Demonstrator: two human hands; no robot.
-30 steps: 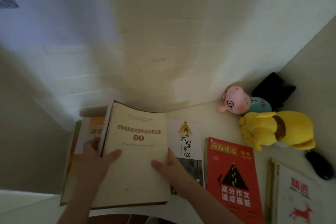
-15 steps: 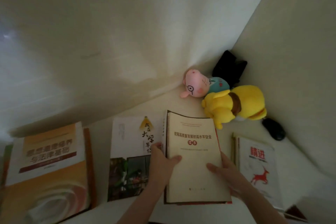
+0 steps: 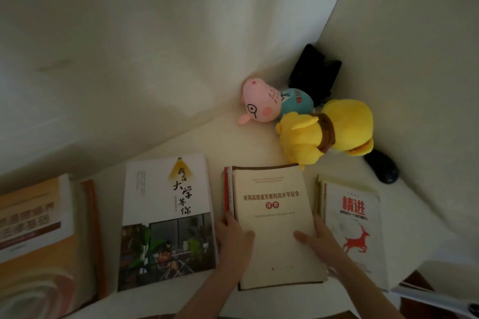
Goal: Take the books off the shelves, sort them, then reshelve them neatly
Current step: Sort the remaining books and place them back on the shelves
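A cream-covered book (image 3: pixel 274 220) lies on top of a red book (image 3: pixel 227 194), whose edge shows at its left. My left hand (image 3: pixel 234 241) grips the cream book's left edge, thumb on the cover. On the right edge, my right hand (image 3: pixel 317 239) holds it the same way. A white book with black calligraphy and a photo (image 3: pixel 166 217) lies to the left. Further left sits an orange and white book (image 3: pixel 39 235). To the right is a white book with a red deer (image 3: pixel 355 225), on top of another book.
A pink pig plush (image 3: pixel 261 103) and a yellow plush (image 3: pixel 326 129) sit in the back right corner with a black object (image 3: pixel 315 72) behind them. A black mouse (image 3: pixel 381 166) lies by the right wall. White walls close the back and right.
Both hands carried the cream book from the left pile rightward and set it down on the red book. The view has turned right.
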